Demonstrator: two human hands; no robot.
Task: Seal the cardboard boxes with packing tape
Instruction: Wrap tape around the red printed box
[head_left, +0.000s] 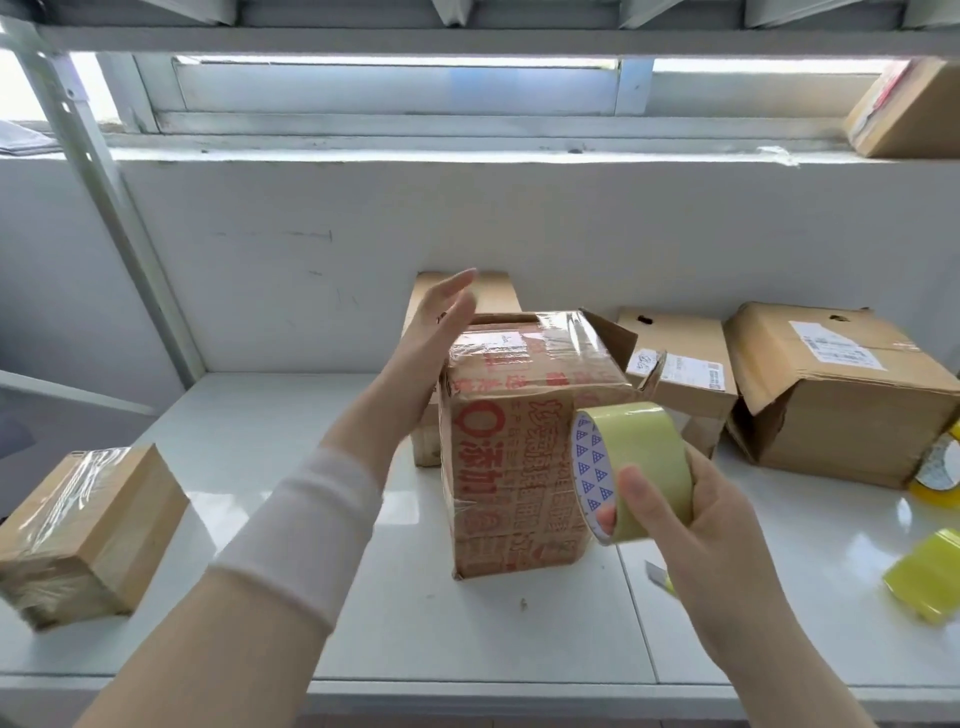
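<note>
Box: red-print box (509, 457) stands tall on the table (291, 415), flap (608, 338) up at 2 o'clock.
Left hand (441, 325): fingers straight, holds nothing, just beside the box top; nearer.
Right hand (675, 525): wrapped round a tape roll (641, 457); box at 10 o'clock.
Count: six boxes, three tape rolls.

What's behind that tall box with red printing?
A plain brown box by the wall; only its top and lower left corner show. The red-printed box and left hand cover the rest.
</note>
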